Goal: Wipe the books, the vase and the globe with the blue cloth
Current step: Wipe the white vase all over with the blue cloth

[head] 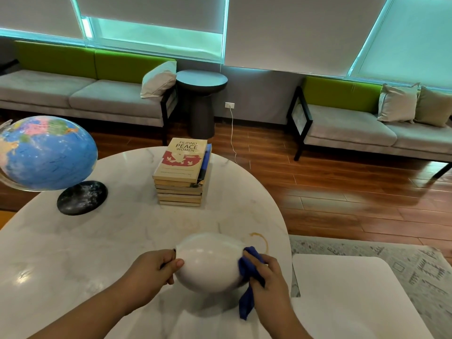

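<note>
The person leans over the pale marble counter [97, 253] with the white vase [208, 263] turned on its side between both hands, low over the near edge, a soft shadow under it. The left hand [151, 267] grips the narrow end, its fingers [179, 263] curled round the rim with the thumb laid along the white body. The right hand [269, 277] holds the blue cloth [249, 272] bunched against the opposite, rounded side of the vase, fingers folded over the fabric, and a loose tail of cloth hangs down below the wrist. Just beyond the vase a brown ring stain [261, 241] marks the marble (from where I stand it looks like a cup mark). Further back, near the middle of the counter, the books [182, 172] sit in a neat stack, the top cover reading "Filipino Peace Women". The globe [46, 152] stands well apart at the far left, tilted on its dark round base [82, 198]. A smaller white table [342, 289] sits just beside the counter on the right, over a patterned rug [403, 265], and grey sofas [97, 94] with green backs line the wall under the blinds.
</note>
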Available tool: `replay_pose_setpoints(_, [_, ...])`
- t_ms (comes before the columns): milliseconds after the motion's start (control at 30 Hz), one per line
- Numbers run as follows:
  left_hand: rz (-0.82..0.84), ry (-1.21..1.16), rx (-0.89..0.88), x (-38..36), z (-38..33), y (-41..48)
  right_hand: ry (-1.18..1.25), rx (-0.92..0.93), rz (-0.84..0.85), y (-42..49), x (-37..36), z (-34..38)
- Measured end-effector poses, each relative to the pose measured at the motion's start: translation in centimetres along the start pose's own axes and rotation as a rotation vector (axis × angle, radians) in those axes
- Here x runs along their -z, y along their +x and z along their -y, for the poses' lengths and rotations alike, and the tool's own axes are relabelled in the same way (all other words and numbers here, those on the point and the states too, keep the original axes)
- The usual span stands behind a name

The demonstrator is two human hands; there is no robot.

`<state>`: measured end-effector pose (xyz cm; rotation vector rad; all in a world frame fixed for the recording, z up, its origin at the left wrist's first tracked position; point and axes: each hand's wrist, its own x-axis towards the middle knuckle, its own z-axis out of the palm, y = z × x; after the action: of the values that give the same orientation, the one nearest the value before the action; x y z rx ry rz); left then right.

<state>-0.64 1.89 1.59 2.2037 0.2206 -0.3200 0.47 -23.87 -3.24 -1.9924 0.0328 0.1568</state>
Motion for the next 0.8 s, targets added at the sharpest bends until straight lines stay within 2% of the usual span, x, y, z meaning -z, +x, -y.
replay_pose_setpoints(100, [0.008, 0.022, -0.009, 0.1, 0.2, 0.1, 0.007, 0.072, 0.023, -0.8, -0.3, 0.1])
replay_pose_setpoints(267, [0.015, 0.061, -0.049, 0.1, 0.1, 0.2, -0.037, -0.136, -0.054, 2.0, 1.3, -0.6])
replay_pose_setpoints(433, [0.013, 0.080, -0.066, 0.2, 0.0, 0.4, 0.066, -0.036, 0.008, 1.5, 0.3, 1.1])
replay_pose_setpoints(500, [0.013, 0.096, -0.073, 0.2, 0.1, 0.4, 0.092, -0.066, 0.014, 1.4, 0.7, 1.0])
replay_pose_setpoints(633, [-0.001, 0.110, -0.087, 0.0, -0.1, 0.4, -0.072, -0.154, -0.014, 2.2, 1.7, 0.4])
replay_pose_setpoints(733, [-0.007, 0.104, -0.081, 0.0, -0.4, 0.5, -0.010, -0.069, -0.011, 1.7, 0.5, 1.4])
replay_pose_setpoints(800, [-0.010, 0.092, -0.073, 0.1, -0.4, 0.5, 0.043, -0.003, 0.056, 0.5, -0.2, 2.3])
